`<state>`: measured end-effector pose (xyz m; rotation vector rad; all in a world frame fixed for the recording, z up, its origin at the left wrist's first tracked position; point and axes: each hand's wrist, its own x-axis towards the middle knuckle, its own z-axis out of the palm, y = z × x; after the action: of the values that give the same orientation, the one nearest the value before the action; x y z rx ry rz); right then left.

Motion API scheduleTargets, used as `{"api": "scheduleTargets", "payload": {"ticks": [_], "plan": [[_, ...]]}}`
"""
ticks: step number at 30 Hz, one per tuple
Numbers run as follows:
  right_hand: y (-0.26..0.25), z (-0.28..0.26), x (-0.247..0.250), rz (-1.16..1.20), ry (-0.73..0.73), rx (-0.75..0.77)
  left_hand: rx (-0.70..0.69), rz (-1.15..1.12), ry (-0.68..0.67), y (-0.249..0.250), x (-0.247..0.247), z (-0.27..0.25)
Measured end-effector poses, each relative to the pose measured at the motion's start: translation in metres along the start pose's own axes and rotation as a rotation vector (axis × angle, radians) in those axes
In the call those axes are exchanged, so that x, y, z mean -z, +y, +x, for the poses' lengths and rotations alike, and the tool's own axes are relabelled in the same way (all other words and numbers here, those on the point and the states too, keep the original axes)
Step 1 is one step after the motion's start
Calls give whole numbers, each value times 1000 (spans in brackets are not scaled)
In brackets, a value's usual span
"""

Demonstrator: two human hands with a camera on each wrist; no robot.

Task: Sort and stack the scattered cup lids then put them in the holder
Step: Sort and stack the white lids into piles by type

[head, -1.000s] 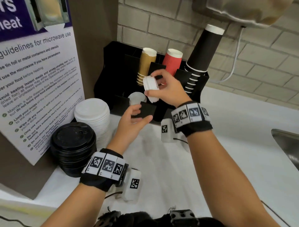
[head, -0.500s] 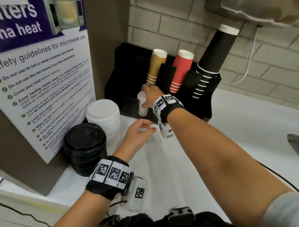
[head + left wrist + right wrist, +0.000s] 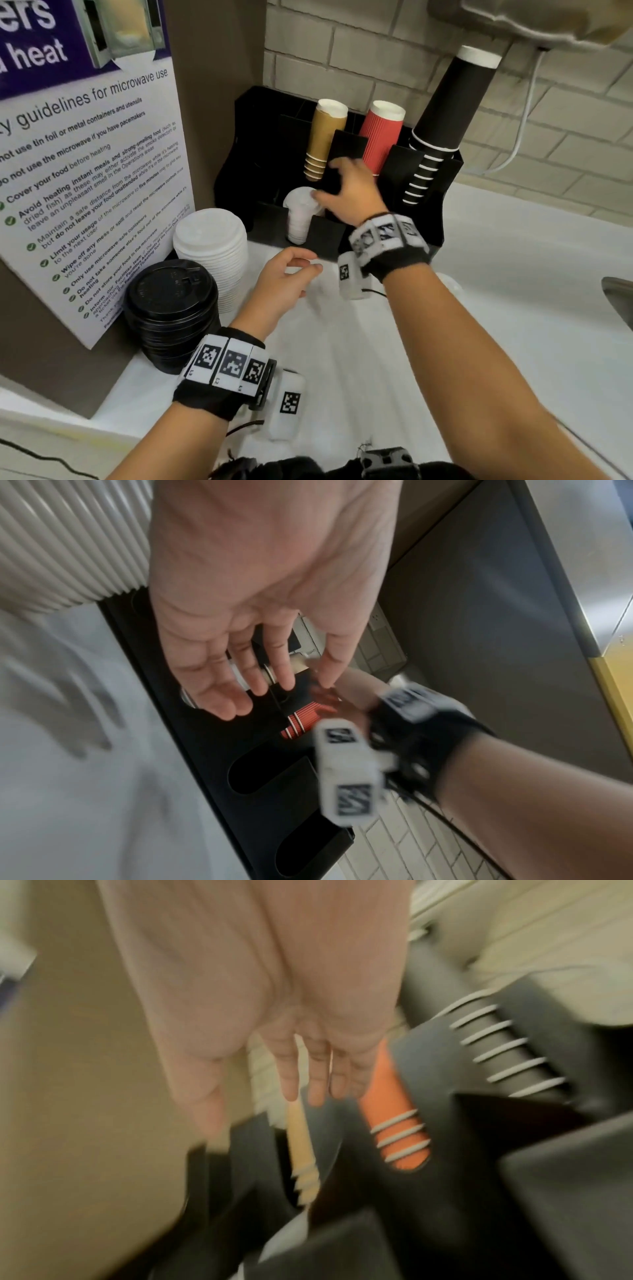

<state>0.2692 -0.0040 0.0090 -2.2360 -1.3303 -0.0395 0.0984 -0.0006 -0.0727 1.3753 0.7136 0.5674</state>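
- The small white lids (image 3: 301, 214) stand stacked in the front-left slot of the black holder (image 3: 246, 144).
- They look light, thin and slippery; I'd pinch them at the rim.
- The right hand (image 3: 349, 195) has fingers spread, holding nothing, fingertips at the stack's top.
- The left hand (image 3: 286, 277) hovers loosely uncurled and empty.
- Large white lids (image 3: 212, 246) and black lids (image 3: 171, 308) wait stacked at the counter's left edge.

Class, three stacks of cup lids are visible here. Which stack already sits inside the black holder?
The small white lid stack, standing in a front slot of the black holder. The large white lid stack and black lid stack both stand on the counter.
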Motion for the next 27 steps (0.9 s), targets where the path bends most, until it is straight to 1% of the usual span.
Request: {"api": "scheduleTargets", "payload": {"ticks": [2, 4, 7, 11, 14, 17, 24, 27], "plan": [[24, -21, 27, 165, 150, -102, -3, -10, 5, 1, 0, 2], [53, -50, 50, 231, 189, -266, -10, -21, 4, 1, 0, 4], [98, -97, 68, 147, 97, -475, -21, -36, -15, 2, -4, 6], [128, -135, 67, 39, -107, -641, -30, -21, -57, 3, -12, 10], [133, -144, 58, 15, -221, -670, -22, -16, -90, 1, -18, 11], [134, -145, 50, 6, -260, -665, -18, -8, -114, 0, -23, 11], [133, -145, 48, -4, -227, -666, -15, 12, -116, -1, -25, 11], [125, -143, 59, 33, -148, -610, -32, 35, -138, 1, -25, 9]]}}
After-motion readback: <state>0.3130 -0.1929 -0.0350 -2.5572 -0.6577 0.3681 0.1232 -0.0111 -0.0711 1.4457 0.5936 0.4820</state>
